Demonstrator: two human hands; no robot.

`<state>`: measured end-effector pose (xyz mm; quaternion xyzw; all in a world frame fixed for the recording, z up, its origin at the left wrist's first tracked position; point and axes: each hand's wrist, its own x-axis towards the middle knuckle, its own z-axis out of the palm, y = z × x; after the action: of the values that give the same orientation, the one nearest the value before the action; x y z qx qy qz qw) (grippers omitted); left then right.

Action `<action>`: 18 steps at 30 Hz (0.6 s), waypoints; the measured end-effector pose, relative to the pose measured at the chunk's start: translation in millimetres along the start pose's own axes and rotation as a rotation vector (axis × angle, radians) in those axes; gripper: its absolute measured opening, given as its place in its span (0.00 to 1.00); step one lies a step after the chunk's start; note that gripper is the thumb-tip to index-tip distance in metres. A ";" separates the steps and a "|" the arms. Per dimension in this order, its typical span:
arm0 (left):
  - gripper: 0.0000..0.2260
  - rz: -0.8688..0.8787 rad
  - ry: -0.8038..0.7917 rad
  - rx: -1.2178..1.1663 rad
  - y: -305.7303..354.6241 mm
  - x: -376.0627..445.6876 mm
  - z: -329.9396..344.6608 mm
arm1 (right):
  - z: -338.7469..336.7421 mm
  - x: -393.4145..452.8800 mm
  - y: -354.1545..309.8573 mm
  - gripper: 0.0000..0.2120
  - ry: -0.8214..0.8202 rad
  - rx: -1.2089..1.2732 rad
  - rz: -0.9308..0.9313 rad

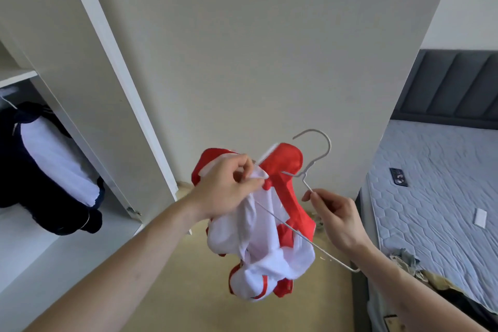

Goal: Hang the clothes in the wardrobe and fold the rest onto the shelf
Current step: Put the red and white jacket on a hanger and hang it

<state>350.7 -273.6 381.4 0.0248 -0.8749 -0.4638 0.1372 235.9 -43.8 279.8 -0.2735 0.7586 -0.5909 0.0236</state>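
A red and white garment (269, 237) hangs bunched in mid-air in front of me. My left hand (229, 186) grips its white collar edge near the top. A thin white wire hanger (315, 159) runs through the cloth, hook up and to the right. My right hand (336, 218) pinches the hanger's sloping arm just below the neck. The hanger's lower right corner sticks out past the cloth. At the left, the open wardrobe (80, 89) holds a navy and white garment (51, 170) hung inside.
The wardrobe's white door (242, 62) stands open straight ahead, filling the middle. A bed with a grey quilted mattress (436, 197) lies at the right, with a phone (398, 177), a small white item (480, 219) and crumpled clothes (412, 264) at its near edge. Pale wood floor lies below.
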 end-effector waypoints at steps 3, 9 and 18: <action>0.18 0.026 -0.109 0.069 -1.6 -9.6 23.3 | 9.8 -8.6 -2.4 0.13 0.046 0.066 -0.002; 0.21 0.100 -0.129 -0.039 17.0 -15.5 40.3 | 28.9 -30.2 0.1 0.17 0.064 0.173 0.007; 0.16 0.033 -0.314 0.113 27.3 -7.3 21.3 | 23.7 -23.3 -5.4 0.23 0.039 0.343 0.032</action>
<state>354.4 -239.7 390.8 -0.0545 -0.9106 -0.4097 0.0046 266.3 -55.3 270.9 -0.2419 0.6513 -0.7163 0.0648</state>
